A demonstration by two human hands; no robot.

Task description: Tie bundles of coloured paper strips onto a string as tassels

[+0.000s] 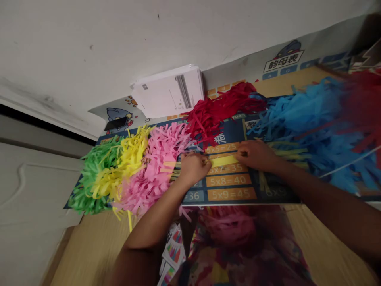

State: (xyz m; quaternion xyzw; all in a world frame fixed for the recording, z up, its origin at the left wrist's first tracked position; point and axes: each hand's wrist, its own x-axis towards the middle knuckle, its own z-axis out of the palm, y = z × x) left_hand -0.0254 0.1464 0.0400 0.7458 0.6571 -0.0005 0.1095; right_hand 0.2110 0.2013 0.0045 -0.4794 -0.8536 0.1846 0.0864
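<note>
Room: a white wall (89,47) fills the top of the tilted view, with a pale panelled door (32,198) at the left.

Surface: a wooden desk (89,254) runs beneath everything, and a blue times-table mat (229,180) lies on it.

Paper heaps: shredded paper fringes lie across the mat in bands: green (92,178), yellow (125,163), pink (160,163), red (220,107) and blue (297,127). The blue one blurs into more red at the far right.

Nearby: a stack of white papers (168,91) leans by the wall, above the red fringe. A black phone (116,124) lies on a cartoon wall chart (120,113). Patterned clothing (238,246) shows at the bottom edge.

Hands: the left hand (193,169) and right hand (256,155) sit apart, over the middle of the mat.

Grip: the fingers (205,161) of the left hand and the fingers (239,153) of the right touch opposite ends of the strip; whether either pinches it, I cannot tell.

Strip: a yellow strip (222,161) lies between the hands, its long axis running left to right, rising slightly rightward, along the mat's rows.

Writing: the mat reads "5x5=25", "5x7=35", "5x8=40", "5x9=45" and "乘"; a label (283,61) reads "韵母表".
</note>
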